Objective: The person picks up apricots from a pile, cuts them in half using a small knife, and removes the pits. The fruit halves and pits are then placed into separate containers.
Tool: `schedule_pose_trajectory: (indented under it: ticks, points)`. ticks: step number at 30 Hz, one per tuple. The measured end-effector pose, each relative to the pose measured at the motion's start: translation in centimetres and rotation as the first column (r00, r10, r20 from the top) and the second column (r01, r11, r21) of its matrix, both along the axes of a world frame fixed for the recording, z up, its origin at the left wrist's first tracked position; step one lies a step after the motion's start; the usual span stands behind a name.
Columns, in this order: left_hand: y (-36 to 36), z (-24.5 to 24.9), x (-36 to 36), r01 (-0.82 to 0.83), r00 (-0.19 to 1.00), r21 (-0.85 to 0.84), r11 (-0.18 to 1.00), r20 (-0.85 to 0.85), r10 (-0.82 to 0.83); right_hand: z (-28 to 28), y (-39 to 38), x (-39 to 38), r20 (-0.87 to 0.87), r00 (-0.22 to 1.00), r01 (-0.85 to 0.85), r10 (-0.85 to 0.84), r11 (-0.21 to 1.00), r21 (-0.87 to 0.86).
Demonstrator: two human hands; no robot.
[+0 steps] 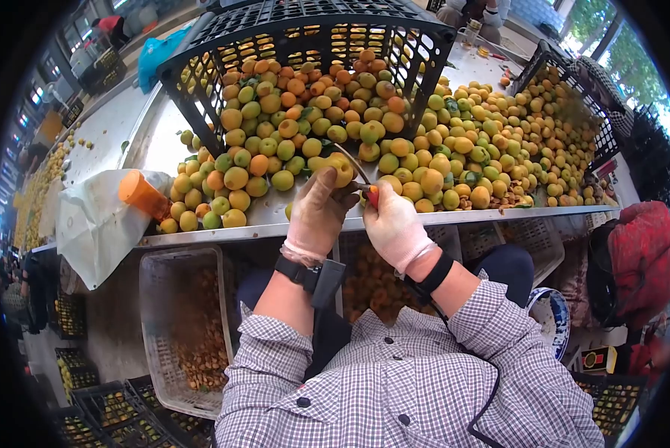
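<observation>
My left hand (318,213), in a thin pale glove with stained fingertips, grips a yellow apricot (342,169) over the table's front edge. In my right hand (398,228), also gloved, is a small knife with a red handle (371,196). Its thin curved blade (354,161) arcs along the right side of the apricot. Both hands are close together, fingertips almost meeting below the fruit. Just beyond them, a heap of yellow, orange and green apricots (290,127) spills out of a black plastic crate (316,30) lying on its side.
More apricots (499,142) cover the metal table (290,231) to the right, by another black crate (533,67). An orange cup (142,193) lies on a white plastic bag (96,224) at left. Below, a pale bin (150,328) holds apricot pieces (200,362). A red bag (645,261) stands right.
</observation>
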State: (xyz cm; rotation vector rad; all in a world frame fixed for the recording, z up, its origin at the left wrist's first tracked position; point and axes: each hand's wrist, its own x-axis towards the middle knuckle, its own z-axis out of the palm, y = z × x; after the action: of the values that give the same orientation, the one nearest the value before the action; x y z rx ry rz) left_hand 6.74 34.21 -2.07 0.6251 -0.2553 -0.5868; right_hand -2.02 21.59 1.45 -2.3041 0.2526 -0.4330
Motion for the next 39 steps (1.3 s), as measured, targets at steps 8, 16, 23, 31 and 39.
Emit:
schedule_pose_trajectory:
  ticks: [8,16,23,31,39]
  points:
    - [-0.6,0.8,-0.8,-0.012,1.0,-0.015,1.0,0.007,0.013,0.3,0.2,0.0,-0.095,0.995,0.019,-0.023,0.999,-0.048]
    - [-0.6,1.5,-1.0,-0.039,0.997,-0.012,0.999,0.059,0.04,0.9,0.1,0.3,-0.264,0.964,0.003,-0.021,0.998,-0.067]
    - [0.4,2.3,-0.4,-0.175,0.937,0.308,0.935,0.343,0.062,1.1,-0.9,-0.4,-0.267,0.963,-0.06,0.038,0.995,-0.077]
    - [0.6,2.2,-1.0,-0.116,0.984,0.169,0.979,0.155,0.09,0.1,-1.4,-0.5,-0.177,0.979,-0.118,0.103,0.99,-0.078]
    - [-0.3,2.2,-0.5,-0.293,0.893,0.308,0.905,0.426,0.144,0.1,-2.2,-0.2,-0.195,0.974,-0.135,0.114,0.986,-0.098]
